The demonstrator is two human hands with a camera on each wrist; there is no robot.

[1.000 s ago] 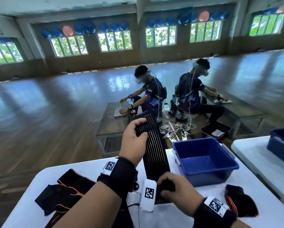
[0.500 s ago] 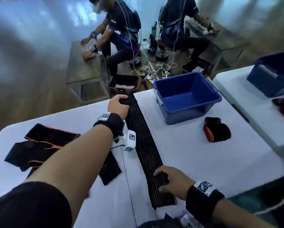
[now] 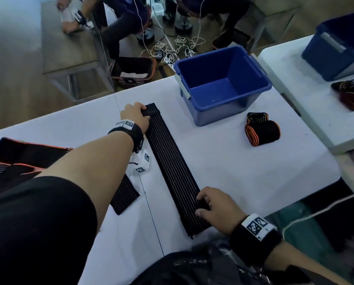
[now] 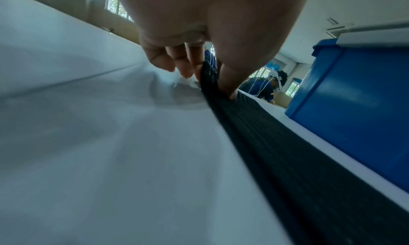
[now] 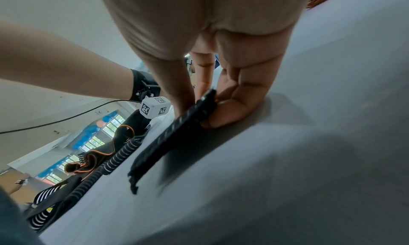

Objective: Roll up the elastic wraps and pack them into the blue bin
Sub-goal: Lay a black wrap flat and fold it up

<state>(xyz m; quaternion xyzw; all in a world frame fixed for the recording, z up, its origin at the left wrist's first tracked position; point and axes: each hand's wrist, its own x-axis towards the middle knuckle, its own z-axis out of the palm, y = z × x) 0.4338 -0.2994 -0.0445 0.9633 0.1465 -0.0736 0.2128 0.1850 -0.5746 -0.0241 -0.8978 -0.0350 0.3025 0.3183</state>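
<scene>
Hands had brought the black wrap (image 3: 173,167) down flat onto the tabletop (image 3: 233,171), left hand (image 3: 134,116) pinching its 12 o'clock end, right hand (image 3: 217,208) gripping its 6 o'clock end, blue bin (image 3: 223,85) at 1 o'clock, rolling probably next.

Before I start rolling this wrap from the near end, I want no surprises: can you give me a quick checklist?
1. Black wrap laid out straight on the white table: ok.
2. Left hand pinches the far end: ok.
3. Right hand grips the near end: ok.
4. Blue bin open, nothing seen inside: ok.
5. Rolled wrap lies clear of the strip: ok.
6. Wrap free of twists underneath: cannot tell.
</scene>
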